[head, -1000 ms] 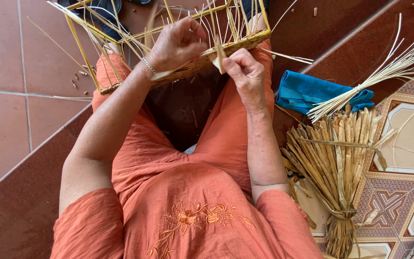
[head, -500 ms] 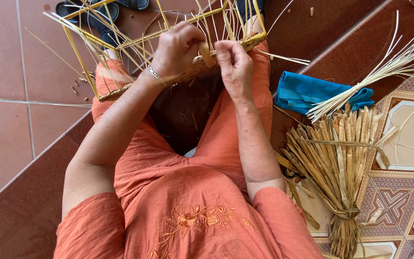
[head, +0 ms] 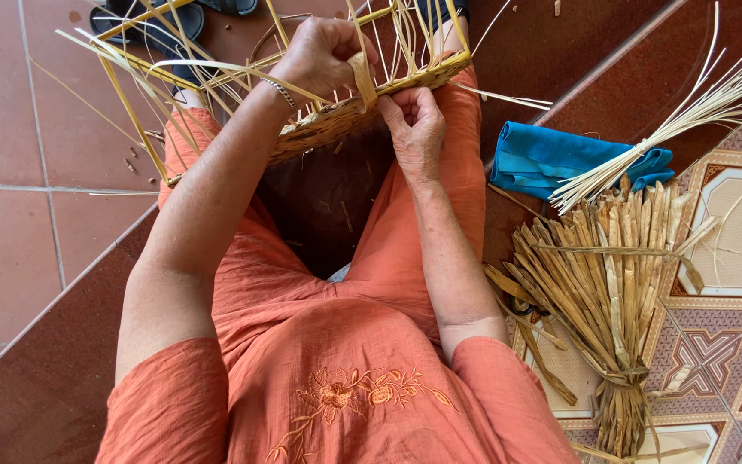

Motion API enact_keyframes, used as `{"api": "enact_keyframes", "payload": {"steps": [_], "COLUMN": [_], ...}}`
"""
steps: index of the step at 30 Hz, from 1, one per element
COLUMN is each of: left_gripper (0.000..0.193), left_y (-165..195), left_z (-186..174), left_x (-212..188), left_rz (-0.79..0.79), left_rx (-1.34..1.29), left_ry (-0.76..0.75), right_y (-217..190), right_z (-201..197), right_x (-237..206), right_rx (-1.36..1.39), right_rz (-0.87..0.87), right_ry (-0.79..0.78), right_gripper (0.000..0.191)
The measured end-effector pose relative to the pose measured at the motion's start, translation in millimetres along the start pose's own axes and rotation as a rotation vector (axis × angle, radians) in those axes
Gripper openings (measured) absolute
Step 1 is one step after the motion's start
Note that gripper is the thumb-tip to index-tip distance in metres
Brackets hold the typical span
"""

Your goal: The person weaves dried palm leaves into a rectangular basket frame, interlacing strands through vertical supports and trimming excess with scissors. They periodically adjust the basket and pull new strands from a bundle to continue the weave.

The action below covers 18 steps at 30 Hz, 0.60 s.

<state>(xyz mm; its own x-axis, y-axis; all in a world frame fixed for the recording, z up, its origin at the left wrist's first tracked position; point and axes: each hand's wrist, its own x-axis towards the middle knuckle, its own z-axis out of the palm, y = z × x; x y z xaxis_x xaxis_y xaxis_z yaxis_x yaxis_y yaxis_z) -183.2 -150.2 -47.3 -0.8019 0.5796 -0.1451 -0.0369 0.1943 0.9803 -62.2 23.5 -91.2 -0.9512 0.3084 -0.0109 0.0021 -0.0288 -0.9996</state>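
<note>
A half-woven basket (head: 337, 120) of yellow cane uprights and a brown woven rim rests across my knees. My left hand (head: 319, 56) is above the rim, fingers closed on a flat tan weaving strip (head: 362, 79) that hangs down over the edge. My right hand (head: 416, 129) is just below and to the right, pressed against the woven rim with its fingers curled on the strip's lower end. A bracelet is on my left wrist. I sit in orange clothes.
A bundle of dried tan reeds (head: 607, 292) tied near its base lies on the patterned tile at my right. A folded blue cloth (head: 551, 159) and a sheaf of thin pale straws (head: 697, 112) lie beyond it. Dark sandals (head: 161, 21) sit past the basket.
My right hand has slid left and down along the rim, closer to my left hand. The left hand now pinches the strip, which hangs over the edge. The basket has shifted slightly.
</note>
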Motion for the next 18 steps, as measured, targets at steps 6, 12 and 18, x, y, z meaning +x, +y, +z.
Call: {"api": "enact_keyframes", "payload": {"steps": [6, 12, 18], "left_gripper": [0.019, 0.022, 0.018], "left_y": [-0.4, -3.7, 5.9], "left_z": [-1.4, -5.1, -2.5], "left_x": [7.8, 12.5, 9.2], "left_rz": [-0.123, -0.152, -0.066], "left_rx": [-0.016, 0.027, 0.273], "left_ry": [-0.08, -0.135, -0.143], "right_y": [-0.5, 3.1, 3.5], "right_z": [1.8, 3.5, 3.6], "right_x": [-2.3, -4.8, -7.4], "right_rx": [-0.029, 0.042, -0.021], "right_rz": [0.04, 0.047, 0.027], "right_ry": [0.026, 0.031, 0.039], "right_gripper": [0.025, 0.027, 0.028]}}
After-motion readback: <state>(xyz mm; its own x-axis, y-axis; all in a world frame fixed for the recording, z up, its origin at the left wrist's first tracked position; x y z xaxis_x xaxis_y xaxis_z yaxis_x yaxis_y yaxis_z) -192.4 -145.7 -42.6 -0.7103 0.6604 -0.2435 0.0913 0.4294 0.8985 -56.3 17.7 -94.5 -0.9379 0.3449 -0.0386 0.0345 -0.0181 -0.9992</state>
